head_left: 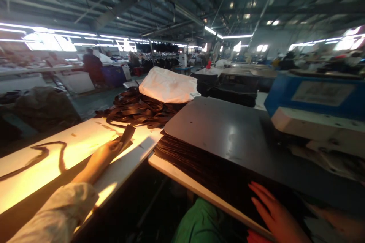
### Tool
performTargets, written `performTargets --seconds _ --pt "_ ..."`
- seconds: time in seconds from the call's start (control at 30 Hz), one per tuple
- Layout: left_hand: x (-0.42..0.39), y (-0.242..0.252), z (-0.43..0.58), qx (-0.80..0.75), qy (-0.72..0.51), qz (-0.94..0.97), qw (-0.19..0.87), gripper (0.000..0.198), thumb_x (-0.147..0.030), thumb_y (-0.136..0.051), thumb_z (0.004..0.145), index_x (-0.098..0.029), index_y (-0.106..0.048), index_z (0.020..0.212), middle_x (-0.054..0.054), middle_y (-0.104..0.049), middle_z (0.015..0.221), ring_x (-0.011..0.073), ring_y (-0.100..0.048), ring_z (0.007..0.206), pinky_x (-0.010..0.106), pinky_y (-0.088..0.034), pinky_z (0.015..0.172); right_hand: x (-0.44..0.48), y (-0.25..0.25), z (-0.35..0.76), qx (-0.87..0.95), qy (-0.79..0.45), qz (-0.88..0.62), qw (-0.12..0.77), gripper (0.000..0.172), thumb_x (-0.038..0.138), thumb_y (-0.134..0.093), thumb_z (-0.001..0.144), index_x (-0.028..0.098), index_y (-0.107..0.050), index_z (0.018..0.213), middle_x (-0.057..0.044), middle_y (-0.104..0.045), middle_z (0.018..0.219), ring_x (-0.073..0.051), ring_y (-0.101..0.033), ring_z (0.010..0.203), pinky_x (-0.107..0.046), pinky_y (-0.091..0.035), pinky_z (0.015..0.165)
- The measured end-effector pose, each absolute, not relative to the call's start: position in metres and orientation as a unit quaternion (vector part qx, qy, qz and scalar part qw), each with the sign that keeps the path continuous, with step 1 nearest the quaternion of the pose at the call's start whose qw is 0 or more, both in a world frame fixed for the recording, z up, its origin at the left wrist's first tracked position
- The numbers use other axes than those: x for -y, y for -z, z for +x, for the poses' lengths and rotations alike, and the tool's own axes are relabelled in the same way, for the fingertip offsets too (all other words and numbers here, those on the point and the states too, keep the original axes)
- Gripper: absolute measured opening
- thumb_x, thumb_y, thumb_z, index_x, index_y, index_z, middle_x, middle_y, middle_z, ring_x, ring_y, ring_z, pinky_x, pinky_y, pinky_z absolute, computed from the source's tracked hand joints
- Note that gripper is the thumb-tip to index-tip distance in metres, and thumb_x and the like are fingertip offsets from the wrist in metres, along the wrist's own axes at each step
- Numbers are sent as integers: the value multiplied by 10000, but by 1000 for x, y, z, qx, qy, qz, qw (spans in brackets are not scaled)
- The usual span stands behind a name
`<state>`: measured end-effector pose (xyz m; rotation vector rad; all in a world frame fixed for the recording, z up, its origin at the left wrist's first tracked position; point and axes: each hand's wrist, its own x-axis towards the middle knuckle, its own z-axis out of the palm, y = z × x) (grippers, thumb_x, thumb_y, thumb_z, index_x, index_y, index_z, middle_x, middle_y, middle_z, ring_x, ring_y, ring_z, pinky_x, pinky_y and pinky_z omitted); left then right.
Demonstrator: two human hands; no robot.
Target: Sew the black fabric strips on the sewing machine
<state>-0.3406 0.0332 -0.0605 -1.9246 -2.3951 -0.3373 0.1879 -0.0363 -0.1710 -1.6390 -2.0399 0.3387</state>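
On the lit white table at the left, my left hand (107, 155) is closed around a dark flat strip (127, 136); the strip's end sticks up past the fingers. A heap of dark brown straps (142, 108) lies just beyond it. My right hand (269, 207) is at the lower right, fingers stretched out and slightly apart, against or just beside a stack of dark flat pieces (194, 159). Whether it touches them is hard to tell in the shadow. The stack lies under the edge of a grey metal plate (211, 125).
A white bag (168, 85) sits on the strap heap. One loose dark strip (61, 155) curls on the left table (85, 133). A blue and white machine (316, 95) stands close on the right. Between the tables is a dark gap. Someone in dark clothes (92, 68) is far off at left.
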Motion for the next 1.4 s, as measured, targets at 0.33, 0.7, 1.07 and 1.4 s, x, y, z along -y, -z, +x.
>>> performTargets --seconds 0.33,0.7,1.07,1.4 --pt "20 31 -84 391 304 -858 -133 314 -216 -334 872 -188 -498 1138 54 -571 992 133 -558 899 208 -458 791 50 66 86 718 -323 -455 416 454 337 -384 852 199 -371 1285 -67 -445 1289 -182 -414 1171 -341 -358 982" --pt "25 -13 8 125 295 -941 -112 376 -165 -363 868 -189 -385 1243 60 -496 1184 142 -451 1070 280 -388 950 46 8 179 488 -196 -600 603 339 471 -383 805 206 -594 799 -18 -618 703 -161 -572 697 -258 -460 610" --pt "-74 38 51 215 205 -954 -43 293 -313 -421 849 -192 -553 1082 68 -551 1094 197 -497 1007 343 -411 885 -1 27 224 593 -103 -767 222 337 408 -446 772 174 -543 550 16 -505 494 -108 -451 494 -229 -244 468" --pt "-86 37 66 204 193 -959 -40 280 -283 -402 854 -192 -557 1069 55 -543 1111 191 -507 984 321 -412 862 -37 26 219 561 38 -814 146 257 366 -450 805 184 -627 763 -66 -660 765 -174 -593 724 -253 -363 617"
